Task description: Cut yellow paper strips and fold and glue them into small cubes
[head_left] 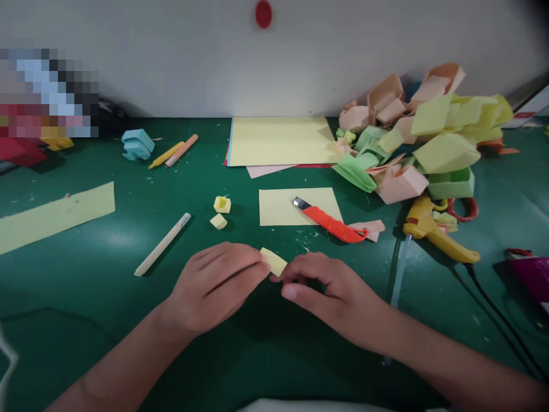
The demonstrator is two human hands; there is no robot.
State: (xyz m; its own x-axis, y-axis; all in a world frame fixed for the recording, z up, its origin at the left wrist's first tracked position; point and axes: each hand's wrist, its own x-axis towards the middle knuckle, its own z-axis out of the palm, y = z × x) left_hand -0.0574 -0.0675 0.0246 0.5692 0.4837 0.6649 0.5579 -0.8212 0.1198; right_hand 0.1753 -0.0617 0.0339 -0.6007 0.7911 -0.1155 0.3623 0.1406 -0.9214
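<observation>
Yellow paper piece [275, 263]: between our two hands, tilted above the green table [240, 366]; we seem to hold it up so fingers can reach its edges.
Left hand [223, 286]: thumb and fingers pinched together on the piece's left end, probably to steady it.
Right hand [330, 294]: beside the piece's right end, thumb parted from index finger; we cannot tell whether a fingertip presses there.
Small yellow box [222, 205] and yellow block [218, 221]: just beyond our left hand, near each other, likely to stay within reach.
Orange cutter [337, 224]: beyond our right hand, lying partly on a pale yellow sheet [277, 207], perhaps leaving our fingers free.
Glue gun [441, 234]: right of our right hand, on its side, perhaps kept handy.
Folded paper heap [398, 143]: farther beyond our right hand, apparently giving us elbow room.
</observation>
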